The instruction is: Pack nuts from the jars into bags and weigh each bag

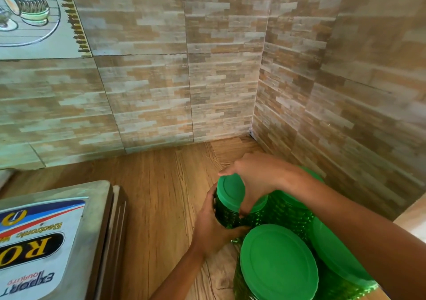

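The left hand (pixel 213 227) is wrapped around the textured body of a small green jar (pixel 227 214), fingers curled against its side, while the right hand (pixel 255 175) comes over from above and grips the rim of that jar's green lid (pixel 230 190), thumb down on the near side and fingertips over the far edge, so both hands are closed on the same jar. The jar stands on, or just above, a wooden countertop (pixel 161 196); which of the two cannot be told. It sits at the front left of a cluster of larger green jars. One of these, with a broad round lid (pixel 279 261), is nearest the camera, a second lidded one (pixel 338 253) lies partly under the right forearm, and a third (pixel 285 210) stands directly behind the small jar, touching or nearly touching it. What the jars contain cannot be seen through their dark, patterned walls. To the left, well apart from the jars, the steel platform of an electronic scale (pixel 57 242) carries a printed label seen upside down. The countertop runs back into a corner where two walls covered in stacked-stone tiles (pixel 207 80) meet, and a decorative tile with a teacup picture (pixel 27 11) occupies the upper left.
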`<state>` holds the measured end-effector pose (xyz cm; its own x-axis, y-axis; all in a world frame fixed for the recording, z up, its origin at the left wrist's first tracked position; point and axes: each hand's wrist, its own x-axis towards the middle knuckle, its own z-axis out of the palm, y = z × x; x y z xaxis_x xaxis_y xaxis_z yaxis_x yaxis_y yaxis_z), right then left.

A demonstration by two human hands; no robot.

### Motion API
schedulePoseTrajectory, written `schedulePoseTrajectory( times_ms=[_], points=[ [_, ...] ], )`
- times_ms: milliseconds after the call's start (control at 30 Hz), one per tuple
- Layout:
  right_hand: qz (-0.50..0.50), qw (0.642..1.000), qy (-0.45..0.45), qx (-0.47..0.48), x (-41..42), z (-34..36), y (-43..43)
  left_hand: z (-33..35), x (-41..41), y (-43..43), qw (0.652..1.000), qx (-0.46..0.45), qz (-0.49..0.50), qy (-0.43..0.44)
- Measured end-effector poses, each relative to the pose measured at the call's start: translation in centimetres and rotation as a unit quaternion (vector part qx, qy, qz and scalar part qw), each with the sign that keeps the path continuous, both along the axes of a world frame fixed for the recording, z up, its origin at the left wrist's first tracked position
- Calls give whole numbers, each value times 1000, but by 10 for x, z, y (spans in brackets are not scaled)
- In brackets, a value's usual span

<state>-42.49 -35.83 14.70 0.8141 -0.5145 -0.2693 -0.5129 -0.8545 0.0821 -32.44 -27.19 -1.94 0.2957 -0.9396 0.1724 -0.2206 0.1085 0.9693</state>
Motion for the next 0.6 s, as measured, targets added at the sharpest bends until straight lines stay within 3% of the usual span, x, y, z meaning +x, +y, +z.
schedulePoseTrajectory(
  times_ms=[233, 367, 600],
  points=[
    [28, 997, 25, 67, -5, -3, -3, 6, -2, 2, 1000, -10, -9, 2],
    [38, 999, -14, -2, -5, -11, 0, 7, -2, 3, 1000, -12, -10, 6],
    [29, 997, -62, -29, -4, -17, 1, 4, -2, 3, 1000, -6, -6, 11]
  ],
)
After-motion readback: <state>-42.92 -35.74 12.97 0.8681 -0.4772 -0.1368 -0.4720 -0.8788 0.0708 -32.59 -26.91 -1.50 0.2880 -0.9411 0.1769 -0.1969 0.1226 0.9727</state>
